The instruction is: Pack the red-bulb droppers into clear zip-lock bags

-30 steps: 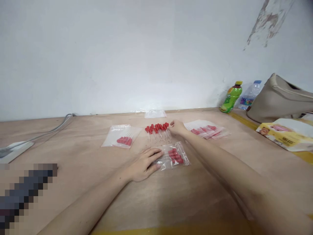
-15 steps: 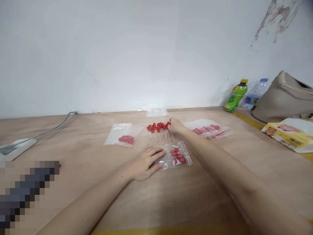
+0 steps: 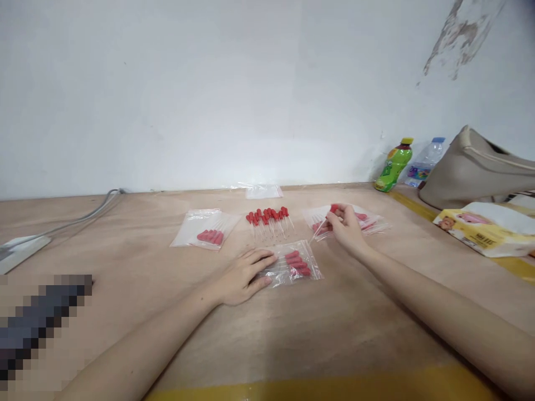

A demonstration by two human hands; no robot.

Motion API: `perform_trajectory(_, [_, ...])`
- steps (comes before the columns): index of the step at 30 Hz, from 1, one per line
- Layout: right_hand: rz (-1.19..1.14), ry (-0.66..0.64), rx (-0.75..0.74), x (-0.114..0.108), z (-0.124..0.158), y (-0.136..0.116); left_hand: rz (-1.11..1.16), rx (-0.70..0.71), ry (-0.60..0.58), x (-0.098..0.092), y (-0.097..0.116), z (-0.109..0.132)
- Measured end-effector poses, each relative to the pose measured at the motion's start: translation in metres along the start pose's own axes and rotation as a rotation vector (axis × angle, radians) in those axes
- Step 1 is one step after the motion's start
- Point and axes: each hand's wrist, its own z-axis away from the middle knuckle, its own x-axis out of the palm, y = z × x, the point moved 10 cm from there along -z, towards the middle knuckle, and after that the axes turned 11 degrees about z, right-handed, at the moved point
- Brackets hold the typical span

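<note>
My left hand (image 3: 244,275) lies flat on the wooden table, its fingers spread on the left end of a clear zip bag (image 3: 292,267) that holds a few red-bulbed droppers. My right hand (image 3: 345,223) is raised a little over the table and pinches one red-bulbed dropper (image 3: 328,218), its thin clear tip pointing down to the left. A row of loose droppers (image 3: 270,220) lies just behind the bag. A filled bag (image 3: 207,231) lies to the left. A pile of filled bags (image 3: 363,223) lies behind my right hand.
Empty clear bags (image 3: 263,192) lie by the wall. A green bottle (image 3: 393,165), a water bottle (image 3: 422,164) and a beige bag (image 3: 476,167) stand at the right. A yellow-and-white packet (image 3: 485,228) lies near them. A grey cable (image 3: 83,214) runs at the left.
My right hand has come back to the right from the row of loose droppers, now holding one dropper. My left hand has stayed on the bag.
</note>
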Motion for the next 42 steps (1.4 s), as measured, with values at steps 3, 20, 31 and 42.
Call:
perform_trajectory(3, [-0.130, 0.085, 0.016, -0.015, 0.016, 0.008, 0.004, -0.005, 0.000, 0.000, -0.001, 0.000])
perform_trajectory(20, [-0.268, 0.012, 0.155, 0.010, 0.042, 0.025, 0.005, 0.017, 0.012, -0.001, 0.001, 0.000])
perform_trajectory(31, [-0.365, -0.045, 0.265, 0.015, 0.047, 0.035, 0.021, -0.009, 0.012, -0.001, -0.001, 0.001])
perform_trajectory(42, [-0.073, -0.542, 0.321, 0.043, 0.054, 0.039, 0.020, -0.024, 0.001, -0.001, -0.001, 0.001])
